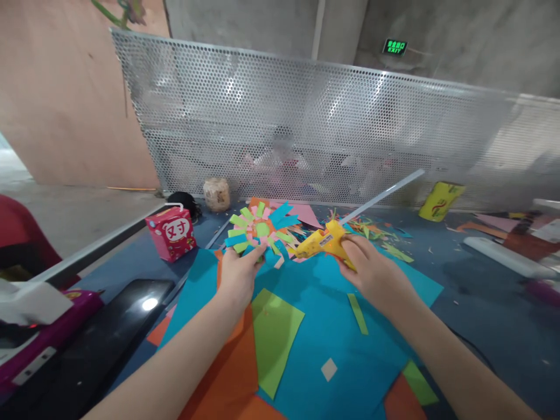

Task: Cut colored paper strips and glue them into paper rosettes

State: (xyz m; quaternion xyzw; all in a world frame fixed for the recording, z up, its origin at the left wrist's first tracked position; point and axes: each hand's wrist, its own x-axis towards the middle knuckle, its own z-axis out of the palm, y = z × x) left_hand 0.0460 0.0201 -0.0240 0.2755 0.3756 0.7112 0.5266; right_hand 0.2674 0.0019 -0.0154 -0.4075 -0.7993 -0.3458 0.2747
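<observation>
My left hand (pixel 240 274) pinches the near edge of a paper flower (pixel 262 228) with a green centre and pink, green and blue strip petals. In my right hand (pixel 371 268) is a yellow hot glue gun (pixel 324 240), its fingers wrapped round the handle. A long clear glue stick (pixel 385 192) pokes up from the gun's back end. The nozzle points left, close to the blue strips on the flower's right side; whether it touches them I cannot tell. Beneath both hands lies a large blue paper sheet (pixel 332 338).
Green paper (pixel 275 338) and orange paper (pixel 227 373) overlap the blue sheet. A red drink carton (pixel 171 233) and a jar (pixel 217 194) stand at the left, beyond a black phone (pixel 126 315). Paper scraps (pixel 371 227) and a yellow can (pixel 440 201) lie before a perforated metal screen (pixel 306 116).
</observation>
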